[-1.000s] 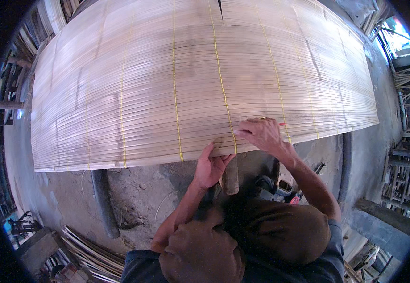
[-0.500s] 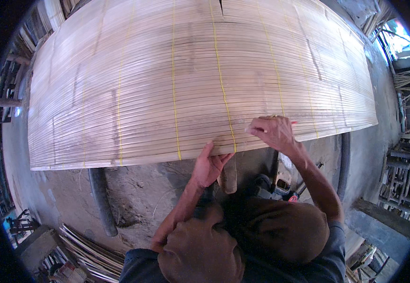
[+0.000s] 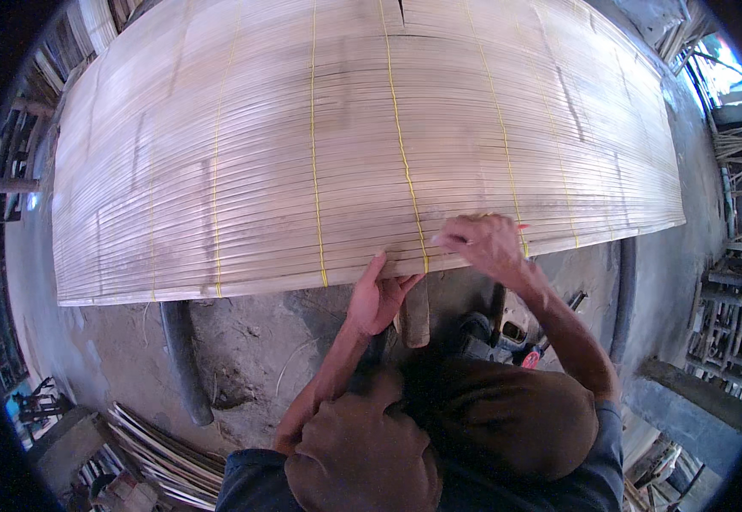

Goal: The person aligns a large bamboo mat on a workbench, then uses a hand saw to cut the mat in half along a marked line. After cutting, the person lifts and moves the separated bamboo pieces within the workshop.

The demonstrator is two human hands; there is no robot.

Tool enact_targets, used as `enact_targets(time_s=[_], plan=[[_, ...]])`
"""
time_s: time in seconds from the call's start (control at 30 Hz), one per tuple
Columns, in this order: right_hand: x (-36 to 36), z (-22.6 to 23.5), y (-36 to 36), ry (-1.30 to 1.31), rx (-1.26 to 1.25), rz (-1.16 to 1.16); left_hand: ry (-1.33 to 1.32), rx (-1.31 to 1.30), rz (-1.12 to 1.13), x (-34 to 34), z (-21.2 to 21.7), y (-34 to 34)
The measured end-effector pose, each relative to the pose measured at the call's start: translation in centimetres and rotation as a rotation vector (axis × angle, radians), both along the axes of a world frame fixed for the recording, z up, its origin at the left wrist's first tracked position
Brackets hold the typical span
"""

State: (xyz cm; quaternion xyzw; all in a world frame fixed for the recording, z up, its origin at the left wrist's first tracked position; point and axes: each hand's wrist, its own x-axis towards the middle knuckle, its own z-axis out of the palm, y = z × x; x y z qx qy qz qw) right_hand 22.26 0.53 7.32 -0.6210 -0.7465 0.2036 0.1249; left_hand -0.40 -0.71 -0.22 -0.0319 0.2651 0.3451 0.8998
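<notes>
A wide mat of thin pale slats (image 3: 277,162), bound with yellow cords, stretches in front of me. My left hand (image 3: 379,294) grips its near edge, thumb on top and fingers curled underneath, beside the end of one yellow cord (image 3: 405,162). To the right of that cord, my right hand (image 3: 483,242) is closed just above the near edge, slightly blurred. A small red tip (image 3: 523,227) sticks out on its right side, and something pale shows at the fingertips. What the right hand holds is mostly hidden.
Dark round supports (image 3: 185,367) show below the mat at left and right. By my knees, a power tool (image 3: 514,328) lies on the floor. Loose bamboo strips (image 3: 162,456) are heaped at lower left, with stacked sticks (image 3: 733,320) along the right.
My right hand has moved a little left along the near edge, closer to the yellow cord by my left hand. The left hand keeps its grip in nearly the same place.
</notes>
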Motion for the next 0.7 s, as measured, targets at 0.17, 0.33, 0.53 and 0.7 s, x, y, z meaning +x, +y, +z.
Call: enact_targets(time_s=[0.17, 0.33, 0.53, 0.7], plan=[[-0.2, -1.0, 1.1, 0.001, 0.026, -0.035, 0.004, -0.025, -0.023, 0.4, -0.2, 0.5], [1.1, 0.8, 0.3, -0.074, -0.02, -0.02, 0.028, 0.016, -0.001, 0.1, -0.3, 0.2], [-0.6, 0.0, -1.1, -0.025, 0.035, 0.03, 0.023, 0.058, -0.002, 0.4, -0.2, 0.3], [-2.0, 0.5, 0.3, -0.027, 0.082, 0.065, 0.046, 0.092, -0.018, 0.3, -0.6, 0.1]])
